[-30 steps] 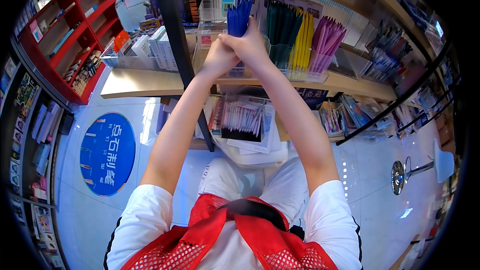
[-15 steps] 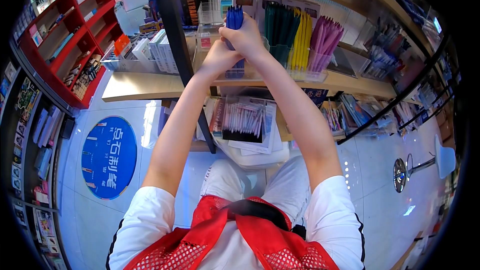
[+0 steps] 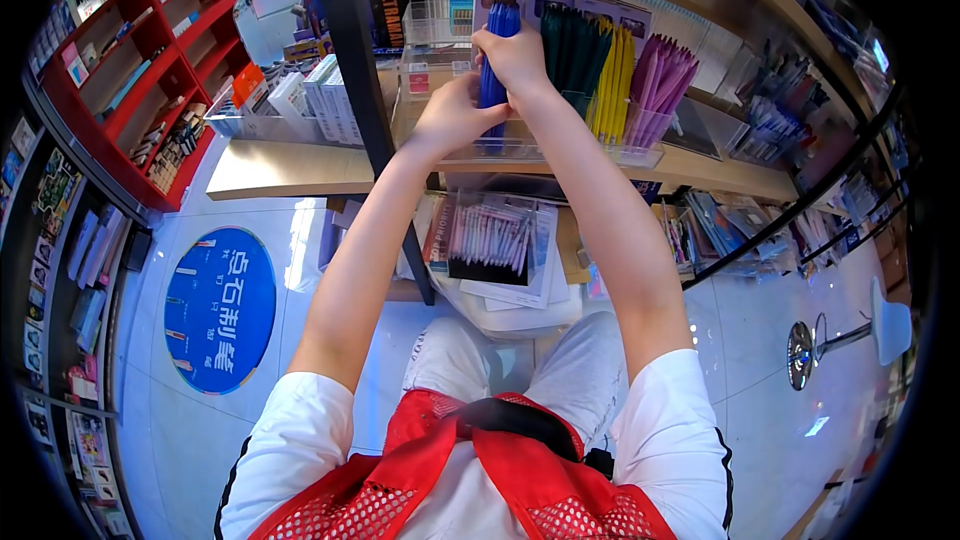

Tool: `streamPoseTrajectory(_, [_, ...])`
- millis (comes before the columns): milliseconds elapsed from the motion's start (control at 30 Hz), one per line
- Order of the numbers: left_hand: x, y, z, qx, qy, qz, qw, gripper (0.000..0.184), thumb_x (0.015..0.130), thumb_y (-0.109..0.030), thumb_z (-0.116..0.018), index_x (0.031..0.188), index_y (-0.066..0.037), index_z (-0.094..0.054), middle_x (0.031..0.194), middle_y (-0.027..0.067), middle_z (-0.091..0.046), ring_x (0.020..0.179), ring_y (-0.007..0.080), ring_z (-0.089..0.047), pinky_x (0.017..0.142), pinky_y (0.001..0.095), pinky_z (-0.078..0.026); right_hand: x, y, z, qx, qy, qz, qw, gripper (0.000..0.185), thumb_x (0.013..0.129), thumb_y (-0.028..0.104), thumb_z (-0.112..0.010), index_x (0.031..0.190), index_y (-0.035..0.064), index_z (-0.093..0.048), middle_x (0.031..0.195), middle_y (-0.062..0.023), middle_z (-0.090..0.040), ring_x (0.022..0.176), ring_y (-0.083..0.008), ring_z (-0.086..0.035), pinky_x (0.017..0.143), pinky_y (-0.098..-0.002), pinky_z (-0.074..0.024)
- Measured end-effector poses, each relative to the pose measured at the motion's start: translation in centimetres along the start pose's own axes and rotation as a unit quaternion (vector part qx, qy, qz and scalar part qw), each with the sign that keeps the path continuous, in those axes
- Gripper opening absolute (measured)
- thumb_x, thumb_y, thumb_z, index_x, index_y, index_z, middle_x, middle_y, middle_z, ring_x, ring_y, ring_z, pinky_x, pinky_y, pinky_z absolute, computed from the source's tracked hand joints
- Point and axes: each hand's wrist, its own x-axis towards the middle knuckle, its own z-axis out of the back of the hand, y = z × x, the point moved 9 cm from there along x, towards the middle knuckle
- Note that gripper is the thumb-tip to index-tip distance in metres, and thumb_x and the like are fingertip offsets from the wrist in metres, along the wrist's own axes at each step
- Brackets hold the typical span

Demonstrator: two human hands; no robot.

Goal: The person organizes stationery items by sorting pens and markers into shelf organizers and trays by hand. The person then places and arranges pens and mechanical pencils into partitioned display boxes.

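A bundle of blue pens point(image 3: 502, 20) stands upright over the clear acrylic holder point(image 3: 625, 153) on the wooden shelf. My right hand point(image 3: 518, 62) is wrapped round the bundle from the right, near its upper part. Lower on the left side, my left hand point(image 3: 455, 118) has its thumb and fingers apart, with the thumb at the pens. Right of my right hand stand dark green pens point(image 3: 572, 52), then yellow pens point(image 3: 612, 85) and pink-purple pens point(image 3: 662, 85) in the same holder. Whether the blue pens' lower ends touch the holder's bottom is unclear.
A black shelf post point(image 3: 352, 60) rises left of my left forearm. Boxed goods fill a clear tray point(image 3: 270, 128) beyond it. Below the shelf lies a box of pale pens point(image 3: 490, 240). A red bookcase point(image 3: 150, 70) stands far left, and a stool point(image 3: 885, 325) at the right.
My left hand has come off my right hand and opened, moving slightly down and left of it. My right hand has shifted a little right with the blue pens.
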Motion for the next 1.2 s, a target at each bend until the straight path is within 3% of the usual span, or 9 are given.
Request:
streamPoseTrajectory(167, [0.2, 0.3, -0.8, -0.008, 0.077, 0.033, 0.996, 0.043, 0.082, -0.028, -0.068, 0.107, 0.006, -0.057, 0.095, 0.0119, -0.065, 0.086, 0.0160, -0.063, 0.081, 0.0286, -0.049, -0.1, 0.7, -1.5, 0.031, 0.086, -0.031, 0.995, 0.020, 0.077, 0.014, -0.069, 0.085, -0.0001, -0.058, 0.069, -0.0082, -0.062, 0.061, -0.0166, -0.062, 0.056, -0.0310, -0.0532])
streamPoseTrajectory(200, [0.2, 0.4, -0.9, -0.014, 0.090, 0.048, 0.995, 0.043, 0.083, -0.028, -0.067, 0.108, 0.005, -0.057, 0.096, 0.0118, -0.065, 0.085, 0.0158, -0.063, 0.081, 0.0282, -0.049, -0.3, 0.8, -1.4, 0.030, 0.105, -0.055, 0.993, 0.025, 0.082, 0.023, -0.068, 0.094, 0.0029, -0.059, 0.078, -0.0072, -0.065, 0.074, -0.0160, -0.063, 0.069, -0.0311, -0.0520])
streamPoseTrajectory(433, [0.2, 1.6, -1.3, -0.134, 0.108, 0.112, 0.979, 0.040, 0.085, -0.023, -0.066, 0.111, 0.004, -0.055, 0.096, 0.0092, -0.064, 0.085, 0.0137, -0.063, 0.080, 0.0276, -0.051, 0.5, -0.9, -0.5, 0.013, 0.091, -0.130, 0.987, 0.035, 0.088, 0.030, -0.062, 0.105, 0.0000, -0.060, 0.092, -0.0104, -0.067, 0.087, -0.0200, -0.062, 0.081, -0.0368, -0.0498])
streamPoseTrajectory(533, [0.3, 1.8, -1.3, -0.146, 0.101, 0.112, 0.978, 0.040, 0.085, -0.022, -0.066, 0.112, 0.005, -0.055, 0.098, 0.0095, -0.064, 0.085, 0.0137, -0.063, 0.080, 0.0282, -0.051, 0.8, -0.6, 0.0, 0.029, 0.067, -0.133, 0.988, 0.030, 0.088, 0.023, -0.061, 0.101, -0.0044, -0.059, 0.094, -0.0151, -0.065, 0.083, -0.0249, -0.063, 0.079, -0.0377, -0.0493])
streamPoseTrajectory(633, [0.2, 1.6, -1.3, -0.150, 0.095, 0.121, 0.977, 0.040, 0.085, -0.022, -0.066, 0.113, 0.005, -0.054, 0.100, 0.0098, -0.064, 0.086, 0.0138, -0.063, 0.081, 0.0292, -0.051, 0.1, 0.3, 1.6, -0.018, -0.032, -0.154, 0.987, 0.030, 0.089, 0.020, -0.059, 0.105, -0.0055, -0.058, 0.103, -0.0175, -0.063, 0.094, -0.0269, -0.060, 0.086, -0.0388, -0.0451])
streamPoseTrajectory(767, [0.3, 2.1, -1.7, -0.210, 0.102, 0.165, 0.958, 0.041, 0.088, -0.024, -0.061, 0.116, 0.005, -0.052, 0.103, 0.0109, -0.063, 0.088, 0.0151, -0.063, 0.082, 0.0305, -0.052, 0.1, 0.2, 0.6, 0.068, 0.042, -0.183, 0.980, 0.034, 0.088, 0.017, -0.057, 0.113, -0.0066, -0.054, 0.110, -0.0180, -0.060, 0.101, -0.0251, -0.057, 0.090, -0.0371, -0.0422])
streamPoseTrajectory(867, [0.0, 2.1, -1.6, -0.266, 0.104, 0.182, 0.941, 0.040, 0.091, -0.024, -0.057, 0.119, 0.004, -0.049, 0.106, 0.0124, -0.062, 0.090, 0.0169, -0.064, 0.083, 0.0318, -0.052, 1.0, -0.1, 0.5, 0.115, 0.053, -0.144, 0.981, 0.031, 0.088, 0.017, -0.057, 0.110, -0.0059, -0.056, 0.105, -0.0151, -0.062, 0.094, -0.0238, -0.059, 0.086, -0.0364, -0.0438])
streamPoseTrajectory(1033, [0.2, 2.6, -1.7, -0.350, 0.096, 0.205, 0.909, 0.031, 0.093, -0.016, -0.051, 0.117, 0.004, -0.050, 0.108, 0.0117, -0.061, 0.094, 0.0187, -0.062, 0.084, 0.0334, -0.051, 2.5, 2.7, 1.3, -0.069, 0.009, 0.078, 0.995, 0.026, 0.087, 0.011, -0.051, 0.108, -0.0046, -0.055, 0.103, -0.0191, -0.062, 0.091, -0.0324, -0.061, 0.082, -0.0390, -0.0462])
streamPoseTrajectory(1200, [0.5, 2.3, -2.0, -0.361, 0.099, 0.228, 0.899, 0.031, 0.094, -0.012, -0.049, 0.120, 0.004, -0.047, 0.111, 0.0133, -0.060, 0.095, 0.0204, -0.063, 0.086, 0.0344, -0.053, 1.1, 5.8, 2.0, -0.203, -0.083, 0.281, 0.934, 0.029, 0.087, 0.003, -0.045, 0.114, -0.0049, -0.052, 0.107, -0.0234, -0.059, 0.098, -0.0386, -0.057, 0.087, -0.0402, -0.0450])
